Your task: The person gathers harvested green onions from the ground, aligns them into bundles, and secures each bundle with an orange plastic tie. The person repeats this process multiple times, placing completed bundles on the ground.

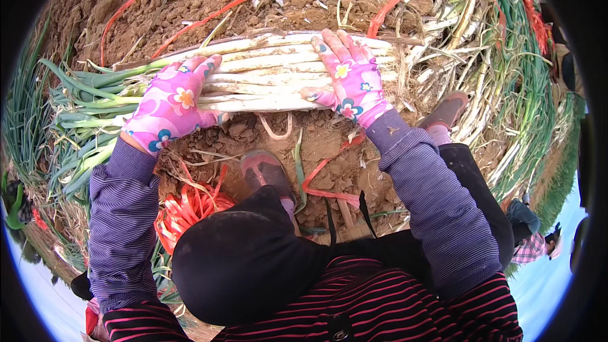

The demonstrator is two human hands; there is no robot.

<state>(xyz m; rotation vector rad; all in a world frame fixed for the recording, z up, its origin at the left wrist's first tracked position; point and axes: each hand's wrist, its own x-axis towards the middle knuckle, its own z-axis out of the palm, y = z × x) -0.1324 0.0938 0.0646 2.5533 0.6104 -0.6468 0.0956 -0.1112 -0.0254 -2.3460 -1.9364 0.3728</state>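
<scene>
A bundle of long green onions (266, 69) lies crosswise before me, white stalks side by side, green leaves to the left and roots to the right. My left hand (173, 97), in a pink flowered glove, spans the stalks near where they turn green, its thumb on the near side. Closer to the root end, my right hand (349, 76) wears a matching glove. Its fingers reach over the far stalks and its thumb lies on the near ones. A pale cord loop (278, 135) pokes out below the bundle. The bundle's underside is hidden.
Red plastic strips (242, 0) cross the clodded soil (137, 23). A tangled roll of red strip (192, 213) sits by my left knee. Loose onions pile up at right (479, 57) and far left (28, 104). Another person (529, 244) bends at the far right.
</scene>
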